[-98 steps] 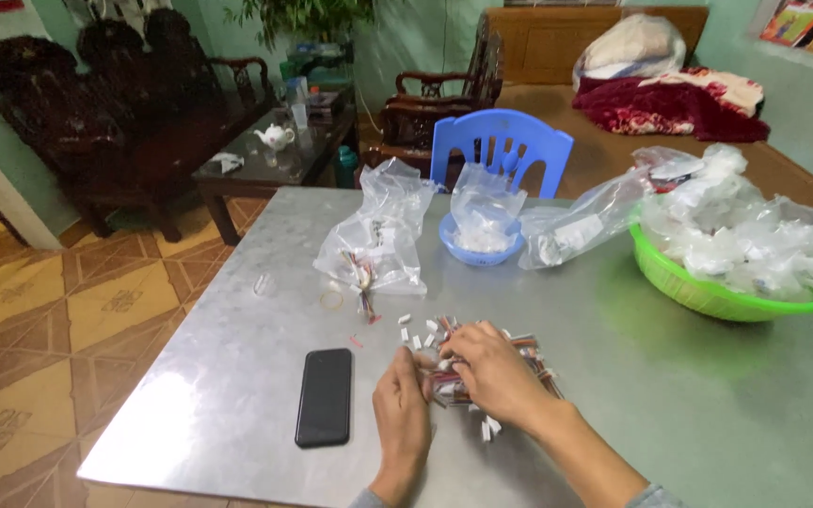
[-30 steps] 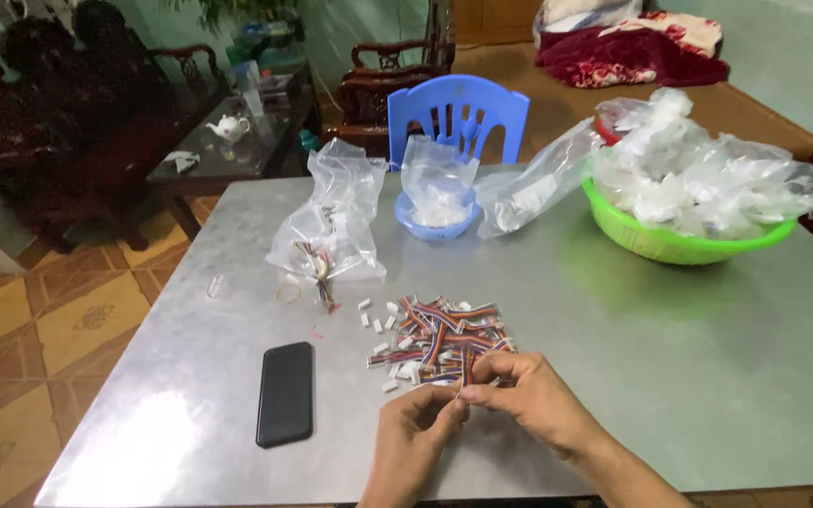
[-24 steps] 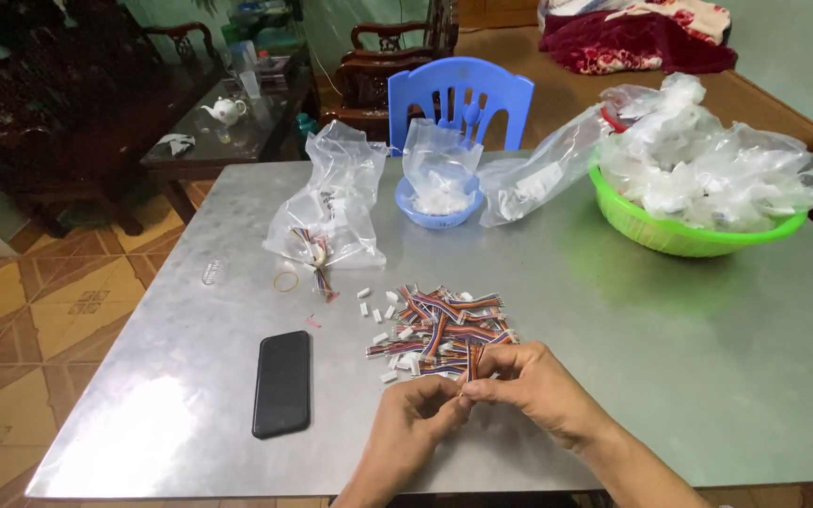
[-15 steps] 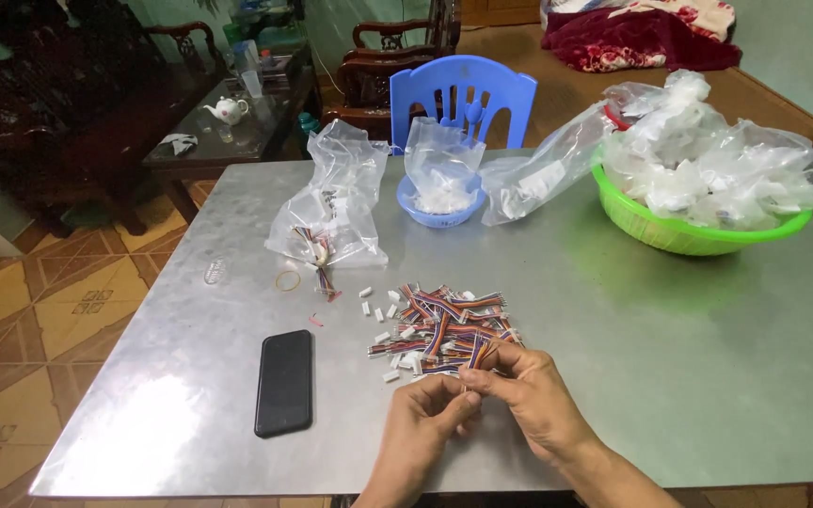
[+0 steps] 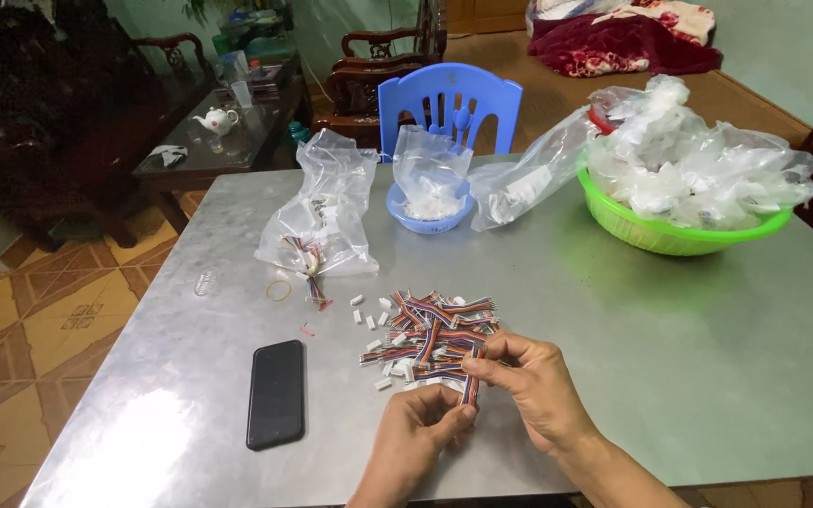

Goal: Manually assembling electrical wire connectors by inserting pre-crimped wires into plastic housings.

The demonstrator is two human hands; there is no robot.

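A heap of short multicoloured ribbon cables with white connectors [image 5: 430, 334] lies on the grey metal table [image 5: 689, 357], with loose white connectors [image 5: 369, 320] beside it. My right hand [image 5: 529, 381] pinches one cable [image 5: 470, 388] from that heap, just in front of it. My left hand [image 5: 416, 437] meets the cable's lower end with its fingertips. Both hands are near the table's front edge.
A black phone [image 5: 276, 392] lies left of my hands. Further back are a clear bag holding cables [image 5: 322, 221], a rubber band [image 5: 278, 290], a blue bowl with a bag in it [image 5: 430, 202], a green basket heaped with plastic bags [image 5: 684, 221] and a blue plastic chair [image 5: 449, 99].
My hands have drawn one cable out of the heap towards me. The view has shifted slightly; nothing else on the table moved.
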